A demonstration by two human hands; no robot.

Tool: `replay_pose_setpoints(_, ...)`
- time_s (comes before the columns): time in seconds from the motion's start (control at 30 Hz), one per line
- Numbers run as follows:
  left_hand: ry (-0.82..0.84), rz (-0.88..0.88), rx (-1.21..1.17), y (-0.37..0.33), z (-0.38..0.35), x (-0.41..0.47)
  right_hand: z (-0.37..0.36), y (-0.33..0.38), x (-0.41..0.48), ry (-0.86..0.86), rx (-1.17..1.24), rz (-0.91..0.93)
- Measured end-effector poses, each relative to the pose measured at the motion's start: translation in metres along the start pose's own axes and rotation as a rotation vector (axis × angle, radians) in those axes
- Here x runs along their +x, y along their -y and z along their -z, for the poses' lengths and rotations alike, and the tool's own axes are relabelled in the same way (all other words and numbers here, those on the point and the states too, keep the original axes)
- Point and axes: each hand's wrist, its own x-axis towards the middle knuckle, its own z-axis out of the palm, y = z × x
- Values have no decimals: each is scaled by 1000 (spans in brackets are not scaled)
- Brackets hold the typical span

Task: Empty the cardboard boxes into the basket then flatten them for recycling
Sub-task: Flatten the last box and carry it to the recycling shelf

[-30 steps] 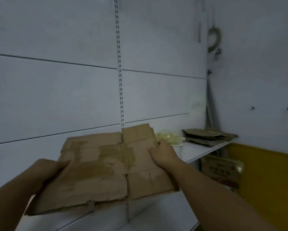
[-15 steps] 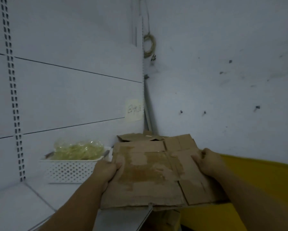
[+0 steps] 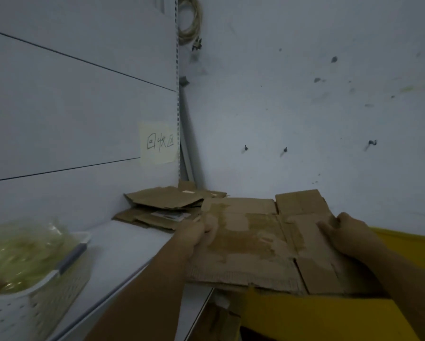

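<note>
both hands clamp flat box [image 3: 260,244] | left [image 3: 197,233], right [image 3: 349,238] at edges, keeping it level | I reckon next: stack [image 3: 167,205] on shelf [image 3: 122,249]

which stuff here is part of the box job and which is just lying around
Part of the job:
- flattened box, held by left hand and right hand
- cardboard pile in the shelf corner
- basket, filled with packets

Just there:
- paper note
- cord coil
- wall hooks
</note>
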Motion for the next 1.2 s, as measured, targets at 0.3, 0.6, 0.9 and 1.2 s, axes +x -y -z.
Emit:
replay_pose_setpoints(0.3,-10,-15,105,-45,-26,85,-44,13,153,11,98,155)
replay_pose_setpoints(0.6,-259,-38,156,-67,4,136,-105,90,257,125,258,397)
replay_pose_setpoints(0.9,-351,-39,192,-80,47,235,-157,164,350,165,256,493)
replay_pose_setpoints(1.2,-407,-57,276,-77,59,298,-201,217,430,90,196,650)
